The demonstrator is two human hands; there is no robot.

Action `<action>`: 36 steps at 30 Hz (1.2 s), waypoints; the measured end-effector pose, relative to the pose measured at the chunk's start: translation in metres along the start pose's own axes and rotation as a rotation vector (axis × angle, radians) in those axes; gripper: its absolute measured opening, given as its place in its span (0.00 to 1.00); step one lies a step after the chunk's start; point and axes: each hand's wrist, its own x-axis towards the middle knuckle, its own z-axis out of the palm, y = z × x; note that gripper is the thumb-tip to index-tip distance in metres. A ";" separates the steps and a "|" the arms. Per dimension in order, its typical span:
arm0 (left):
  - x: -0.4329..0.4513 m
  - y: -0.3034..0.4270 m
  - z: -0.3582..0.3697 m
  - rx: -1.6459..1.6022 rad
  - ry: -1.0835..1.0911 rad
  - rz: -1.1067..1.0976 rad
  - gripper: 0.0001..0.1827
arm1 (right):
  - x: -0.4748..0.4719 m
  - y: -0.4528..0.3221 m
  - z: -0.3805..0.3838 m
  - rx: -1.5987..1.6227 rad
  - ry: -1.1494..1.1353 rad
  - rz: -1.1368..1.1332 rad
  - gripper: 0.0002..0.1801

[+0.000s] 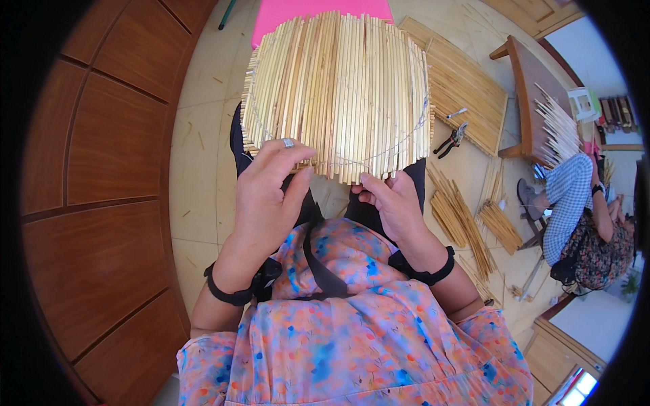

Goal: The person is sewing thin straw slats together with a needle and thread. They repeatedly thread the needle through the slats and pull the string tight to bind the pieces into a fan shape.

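A roughly round panel of pale straw-coloured stalks [335, 96], laid side by side and stitched with thin thread near its rim, spans my lap and reaches a pink surface [325, 9] beyond. My left hand [277, 185], with a ring on one finger, grips the near edge of the panel left of its middle, thumb below the fingertips. On the right part of the same edge, my right hand [386, 198] pinches the stalk ends between thumb and curled fingers. Some of its fingers are hidden under the panel.
On the floor at right are a flat stalk mat [469, 86], pruning shears [452, 140], a marker pen [456, 112] and bundles of cut stalks [449, 218]. A wooden table [523, 91] with white stalks stands beyond, near another seated person [584, 218]. Brown wooden panelling [117, 137] rises at left.
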 end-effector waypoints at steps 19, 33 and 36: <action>-0.033 -0.006 -0.010 -0.285 -0.372 -0.188 0.06 | -0.005 -0.006 0.006 0.149 -0.009 0.011 0.16; -0.005 -0.017 -0.031 -1.020 0.213 -0.534 0.16 | -0.039 -0.051 0.012 -0.581 -0.364 -0.530 0.04; 0.001 0.015 -0.073 -0.805 0.298 -0.448 0.17 | -0.047 -0.072 0.025 -0.758 -0.174 -0.946 0.12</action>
